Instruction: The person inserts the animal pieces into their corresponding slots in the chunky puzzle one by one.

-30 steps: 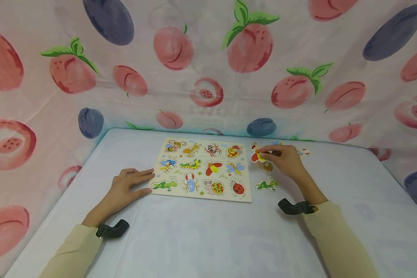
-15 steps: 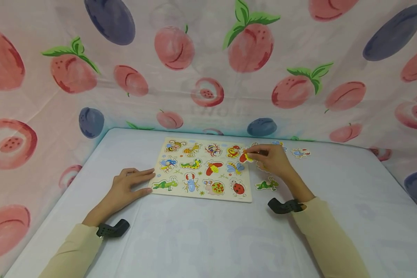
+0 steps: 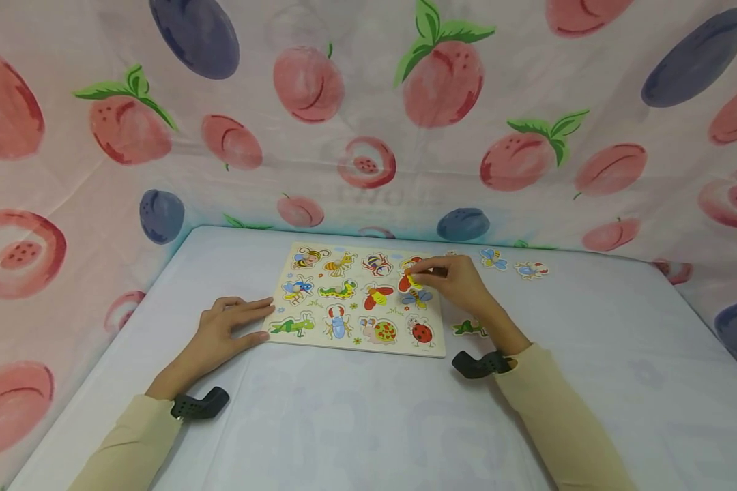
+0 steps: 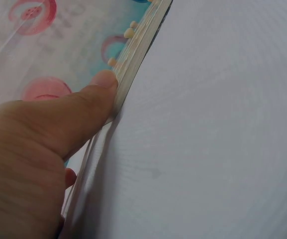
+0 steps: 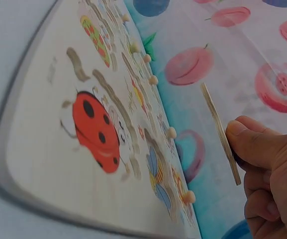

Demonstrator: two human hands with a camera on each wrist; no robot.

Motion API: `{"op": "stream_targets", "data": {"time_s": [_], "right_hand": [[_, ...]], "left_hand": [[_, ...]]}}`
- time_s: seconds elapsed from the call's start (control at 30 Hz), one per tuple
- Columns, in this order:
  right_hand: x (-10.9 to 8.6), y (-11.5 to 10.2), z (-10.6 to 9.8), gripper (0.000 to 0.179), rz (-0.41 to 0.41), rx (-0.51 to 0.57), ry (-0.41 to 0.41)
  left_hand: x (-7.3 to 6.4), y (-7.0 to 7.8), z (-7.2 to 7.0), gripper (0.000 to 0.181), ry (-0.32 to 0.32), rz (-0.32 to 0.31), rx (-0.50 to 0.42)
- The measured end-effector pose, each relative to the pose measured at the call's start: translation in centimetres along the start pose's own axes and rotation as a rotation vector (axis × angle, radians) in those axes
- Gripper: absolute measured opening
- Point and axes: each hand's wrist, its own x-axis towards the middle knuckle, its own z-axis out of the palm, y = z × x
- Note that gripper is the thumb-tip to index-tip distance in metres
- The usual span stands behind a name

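A wooden peg puzzle board (image 3: 405,346) printed with insects lies on the table, some pieces seated in it with knobs standing up. My left hand (image 3: 224,331) rests at its left edge, fingers fairly straight; in the left wrist view the thumb (image 4: 86,107) touches the board's corner. Between thumb and fingers, my right hand (image 3: 463,283) pinches a red-and-yellow insect puzzle piece (image 3: 407,284) above the board's right side. Seen edge-on in the right wrist view, this thin piece (image 5: 219,132) is apart from the board, facing the ladybird recess (image 5: 96,132).
Loose pieces lie right of the board: a green grasshopper (image 3: 469,328), a blue-winged insect (image 3: 494,258) and a blue beetle (image 3: 531,270). Others there are partly hidden behind the right hand. A fruit-printed cloth (image 3: 368,123) hangs behind the white table (image 3: 344,423).
My right hand has carried the red-and-yellow piece leftward from the loose pieces to over the board's right side. The left hand and the board have stayed in place.
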Motion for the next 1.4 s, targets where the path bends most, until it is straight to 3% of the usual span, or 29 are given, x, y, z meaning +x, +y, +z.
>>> {"op": "stream_targets", "data": {"time_s": [0.23, 0.6, 1.1, 1.4], "right_hand": [[0.6, -0.6, 1.3, 0.012, -0.046, 0.028, -0.044], [1.2, -1.3, 3.1, 0.010, -0.041, 0.027, -0.083], [1.7, -0.9, 5.3, 0.009, 0.087, 0.043, -0.136], [1.7, -0.5, 5.7, 0.009, 0.105, 0.051, -0.127]], "left_hand": [[0.0, -0.2, 0.0, 0.050, 0.016, 0.024, 0.005], [0.1, -0.1, -0.1, 0.050, 0.011, 0.025, -0.004], [0.0, 0.2, -0.2, 0.050, 0.003, 0.003, -0.006], [0.0, 0.4, -0.2, 0.051, -0.005, -0.013, -0.003]]}}
